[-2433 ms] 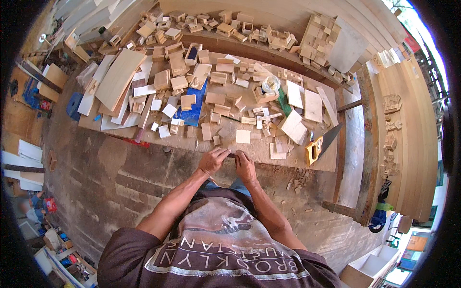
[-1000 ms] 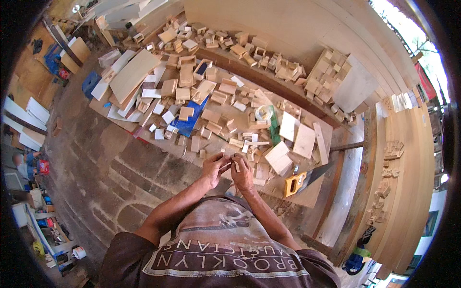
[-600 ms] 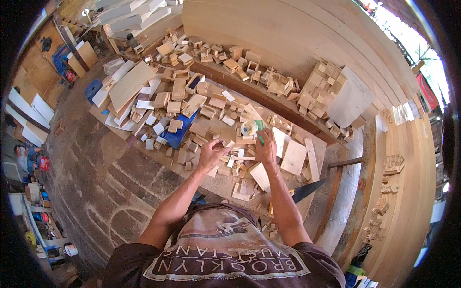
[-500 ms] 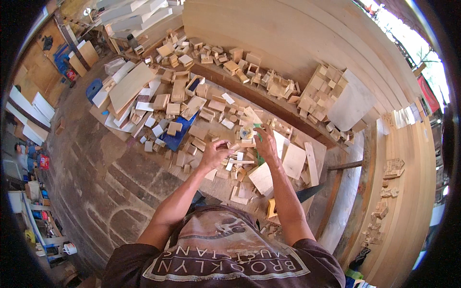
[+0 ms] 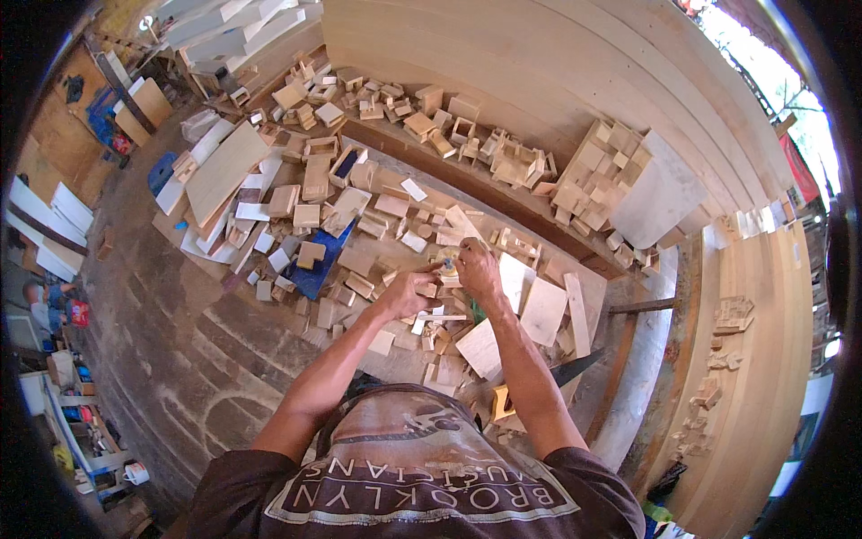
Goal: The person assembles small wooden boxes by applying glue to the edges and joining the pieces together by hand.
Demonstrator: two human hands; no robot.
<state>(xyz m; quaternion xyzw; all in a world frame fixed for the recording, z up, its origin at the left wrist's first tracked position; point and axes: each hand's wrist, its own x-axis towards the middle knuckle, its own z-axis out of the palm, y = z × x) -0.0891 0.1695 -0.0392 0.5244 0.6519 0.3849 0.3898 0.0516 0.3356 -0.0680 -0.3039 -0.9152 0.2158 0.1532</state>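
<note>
Over the bench in front of me, both hands meet around a small round pale container (image 5: 447, 262) with something blue and yellowish in its middle. My left hand (image 5: 406, 296) is closed at its near left side, fingertips close to the container; whatever they pinch is too small to make out. On the right, my right hand (image 5: 479, 269) is closed with its fingers curled down at the container's edge, hiding what is in them. Small wooden blocks (image 5: 392, 205) and offcuts surround the hands. A thin pale wood strip (image 5: 442, 317) lies just below them.
A handsaw with a yellow handle (image 5: 503, 402) lies at the bench's near edge. Flat boards (image 5: 544, 310) are right of my hands. A blue sheet (image 5: 316, 269) and stacked planks (image 5: 224, 171) lie to the left. Small wooden pieces line a ledge (image 5: 395, 144) at the back.
My hands have come closer together at the round container. The left held a small wooden piece, now hidden; the right has curled its fingers. The view has shifted slightly.
</note>
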